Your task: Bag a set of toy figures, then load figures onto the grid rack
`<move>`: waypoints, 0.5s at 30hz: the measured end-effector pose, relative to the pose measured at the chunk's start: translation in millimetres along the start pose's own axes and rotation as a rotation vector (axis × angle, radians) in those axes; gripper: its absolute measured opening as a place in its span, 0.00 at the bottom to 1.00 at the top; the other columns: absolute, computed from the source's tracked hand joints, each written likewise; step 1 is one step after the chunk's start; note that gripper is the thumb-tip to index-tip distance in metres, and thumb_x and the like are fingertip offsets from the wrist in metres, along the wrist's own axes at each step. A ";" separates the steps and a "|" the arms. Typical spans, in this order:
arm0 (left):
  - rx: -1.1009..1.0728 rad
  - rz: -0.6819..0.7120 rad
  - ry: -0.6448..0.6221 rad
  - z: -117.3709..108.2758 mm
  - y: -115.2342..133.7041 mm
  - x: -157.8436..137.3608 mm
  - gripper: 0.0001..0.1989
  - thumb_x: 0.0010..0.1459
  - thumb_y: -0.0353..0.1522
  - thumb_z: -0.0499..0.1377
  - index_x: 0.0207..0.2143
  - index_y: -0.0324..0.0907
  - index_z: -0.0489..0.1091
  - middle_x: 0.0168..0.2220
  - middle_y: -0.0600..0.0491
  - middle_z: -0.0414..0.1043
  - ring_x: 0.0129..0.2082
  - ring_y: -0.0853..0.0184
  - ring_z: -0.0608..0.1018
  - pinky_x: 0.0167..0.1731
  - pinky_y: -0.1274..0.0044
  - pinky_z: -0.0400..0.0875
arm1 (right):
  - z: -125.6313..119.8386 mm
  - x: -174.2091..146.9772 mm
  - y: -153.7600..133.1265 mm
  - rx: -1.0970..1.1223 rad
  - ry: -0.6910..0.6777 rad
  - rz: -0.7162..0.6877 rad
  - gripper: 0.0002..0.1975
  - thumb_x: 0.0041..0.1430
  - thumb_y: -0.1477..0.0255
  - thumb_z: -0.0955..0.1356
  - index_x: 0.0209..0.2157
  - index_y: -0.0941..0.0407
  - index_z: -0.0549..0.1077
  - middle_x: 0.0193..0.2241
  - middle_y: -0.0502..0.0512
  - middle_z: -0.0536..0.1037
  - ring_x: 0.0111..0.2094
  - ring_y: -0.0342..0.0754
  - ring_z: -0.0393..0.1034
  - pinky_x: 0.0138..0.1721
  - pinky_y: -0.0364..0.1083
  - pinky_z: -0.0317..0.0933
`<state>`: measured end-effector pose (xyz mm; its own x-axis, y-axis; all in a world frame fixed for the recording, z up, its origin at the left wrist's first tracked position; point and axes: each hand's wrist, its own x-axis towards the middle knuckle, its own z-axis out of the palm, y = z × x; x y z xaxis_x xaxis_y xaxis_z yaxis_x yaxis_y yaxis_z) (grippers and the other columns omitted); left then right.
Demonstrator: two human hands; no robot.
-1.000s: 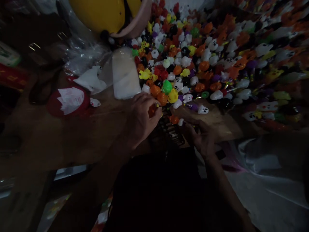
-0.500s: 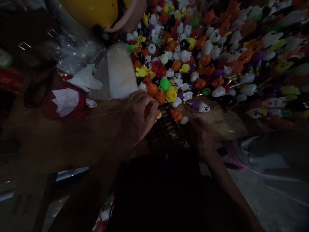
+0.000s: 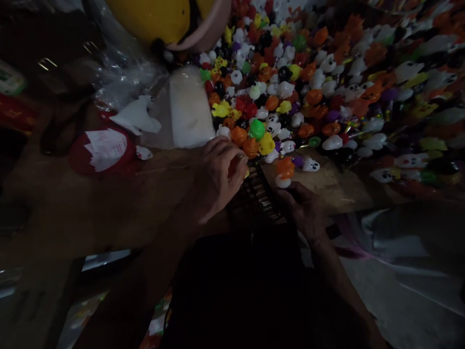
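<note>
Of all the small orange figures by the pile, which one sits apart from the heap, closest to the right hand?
The orange figure on the bare wood just above the right hand, with a white piece right below it; the other orange ones lie packed in the heap.

Probably a small workshop (dimly lit): a wooden bench (image 3: pixel 72 213) heaped with plastic toy figures (image 3: pixel 308 92).

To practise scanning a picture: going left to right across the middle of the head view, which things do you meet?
Red round thing with white paper → white plastic packet → left hand → orange pumpkin toy → white ghost toy.
</note>
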<state>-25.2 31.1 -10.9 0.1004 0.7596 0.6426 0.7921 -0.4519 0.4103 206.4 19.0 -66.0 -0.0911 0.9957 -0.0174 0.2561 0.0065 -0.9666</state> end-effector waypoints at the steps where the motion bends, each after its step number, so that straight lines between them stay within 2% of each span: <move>1: 0.002 0.001 0.006 -0.3 0.0 -0.3 0.06 0.65 0.29 0.55 0.35 0.43 0.71 0.37 0.49 0.78 0.45 0.59 0.76 0.56 0.65 0.72 | 0.8 0.3 -0.1 0.018 0.008 0.030 0.18 0.53 0.55 0.75 0.37 0.54 0.77 0.32 0.50 0.79 0.34 0.48 0.71 0.37 0.47 0.67; 6: 0.008 -0.044 -0.035 -1.4 1.7 -1.6 0.06 0.65 0.29 0.56 0.37 0.42 0.72 0.40 0.48 0.79 0.50 0.58 0.76 0.57 0.65 0.72 | 6.1 6.6 0.2 0.009 0.040 0.057 0.21 0.47 0.53 0.77 0.32 0.54 0.72 0.29 0.49 0.77 0.30 0.46 0.68 0.33 0.45 0.64; 10: -0.002 -0.079 -0.017 -0.1 1.2 -2.4 0.06 0.65 0.30 0.56 0.36 0.43 0.72 0.40 0.49 0.79 0.51 0.57 0.76 0.58 0.63 0.72 | 7.2 11.4 1.9 -0.192 0.083 0.026 0.22 0.48 0.51 0.75 0.30 0.54 0.71 0.26 0.50 0.76 0.27 0.47 0.68 0.30 0.46 0.61; 13: -0.011 -0.088 -0.016 0.2 0.6 -2.3 0.06 0.65 0.31 0.56 0.35 0.46 0.72 0.40 0.50 0.79 0.50 0.57 0.77 0.59 0.61 0.71 | 2.4 9.0 -2.5 -0.316 0.076 0.015 0.18 0.52 0.54 0.73 0.34 0.54 0.73 0.27 0.53 0.78 0.28 0.51 0.70 0.28 0.47 0.60; 15: -0.007 -0.095 -0.038 -0.4 0.9 -2.0 0.06 0.65 0.30 0.56 0.35 0.46 0.72 0.40 0.51 0.79 0.50 0.58 0.77 0.60 0.61 0.71 | -3.1 4.5 -10.1 -0.360 0.017 -0.015 0.16 0.57 0.57 0.70 0.39 0.54 0.76 0.30 0.55 0.80 0.29 0.54 0.72 0.29 0.49 0.62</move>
<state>-25.0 29.0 -11.5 0.0484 0.8164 0.5755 0.7949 -0.3804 0.4728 206.4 23.7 -55.4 -0.0825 0.9966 0.0036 0.5777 0.0508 -0.8147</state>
